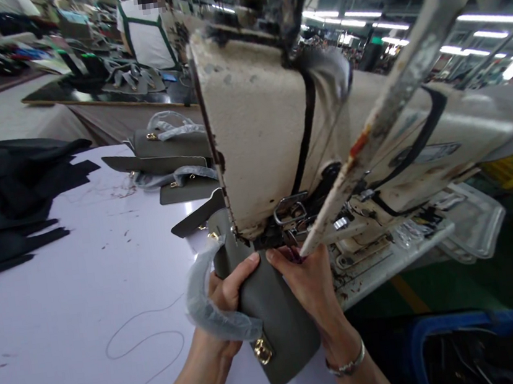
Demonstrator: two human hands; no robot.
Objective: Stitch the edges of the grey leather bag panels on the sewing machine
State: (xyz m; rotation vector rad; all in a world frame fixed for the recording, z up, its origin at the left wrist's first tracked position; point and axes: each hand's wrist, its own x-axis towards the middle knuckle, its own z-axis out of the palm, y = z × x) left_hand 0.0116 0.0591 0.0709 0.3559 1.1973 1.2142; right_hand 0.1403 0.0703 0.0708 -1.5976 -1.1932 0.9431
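Note:
A grey leather bag (pixel 279 320) with a gold clasp sits under the head of a worn cream sewing machine (pixel 277 133). My left hand (pixel 227 298) grips the bag's left side, thumb on top, with its plastic-wrapped handle (pixel 210 310) draped over my wrist. My right hand (pixel 307 279), a silver bracelet on the wrist, presses closed fingers on the bag's upper edge right at the needle area.
More grey bags and flaps (pixel 172 158) lie behind on the white table (pixel 85 287). Black fabric pieces (pixel 9 197) are stacked at the left. Loose thread curls on the table. A blue bin (pixel 481 345) stands at lower right. A person stands at a far table.

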